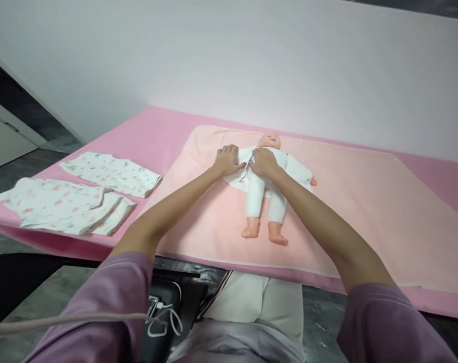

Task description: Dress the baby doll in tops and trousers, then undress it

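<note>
A baby doll [271, 140] lies on its back on a light pink blanket [349, 201], head away from me, dressed in a white top [295, 169] and white trousers [256, 194]. Both my hands rest on the doll's chest. My left hand [226, 160] pinches the left flap of the white top, fingers curled. My right hand [264, 162] presses on the middle of the top, fingers closed on the cloth at the front opening.
The blanket lies on a pink mat [156, 131] on a table before a white wall. Two folded patterned baby garments [111, 174] [64, 205] lie on the mat's left part. A cable [81, 318] runs across my lap.
</note>
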Available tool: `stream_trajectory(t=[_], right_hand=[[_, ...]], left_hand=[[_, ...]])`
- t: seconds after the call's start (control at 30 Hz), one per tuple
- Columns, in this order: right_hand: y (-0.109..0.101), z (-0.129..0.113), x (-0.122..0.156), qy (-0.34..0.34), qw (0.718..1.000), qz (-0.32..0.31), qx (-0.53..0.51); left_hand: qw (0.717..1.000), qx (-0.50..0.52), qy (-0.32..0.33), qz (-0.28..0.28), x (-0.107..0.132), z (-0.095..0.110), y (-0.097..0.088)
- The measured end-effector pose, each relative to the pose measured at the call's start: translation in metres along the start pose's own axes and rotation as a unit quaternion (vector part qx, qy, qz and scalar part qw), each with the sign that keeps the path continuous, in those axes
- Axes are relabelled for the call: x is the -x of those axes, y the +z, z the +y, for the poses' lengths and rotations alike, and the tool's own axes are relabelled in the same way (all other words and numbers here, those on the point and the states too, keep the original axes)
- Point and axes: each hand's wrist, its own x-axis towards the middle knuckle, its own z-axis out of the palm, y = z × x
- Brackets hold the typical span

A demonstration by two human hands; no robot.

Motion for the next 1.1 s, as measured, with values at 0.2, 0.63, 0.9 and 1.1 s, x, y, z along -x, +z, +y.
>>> stream_trajectory(t=[0.2,0.63,0.9,1.1], right_hand=[[0.017,0.030,0.003,-0.014,0.999,0.018,-0.046],[0.036,0.019,-0.068,0.048,0.998,0.015,-0.041],[0.021,0.065,-0.021,0.034,0.974,0.161,-0.157],[0.018,0.136,0.005,0.050,0.916,0.283,-0.281]], left_hand=[[0.995,-0.030,-0.060,0.068,-0.021,0.029,0.045],[0.995,-0.034,-0.073,0.058,-0.019,0.021,0.046],[0.992,-0.004,-0.115,0.051,-0.022,0.013,0.048],[0.990,0.009,-0.131,0.059,-0.026,0.010,0.057]])
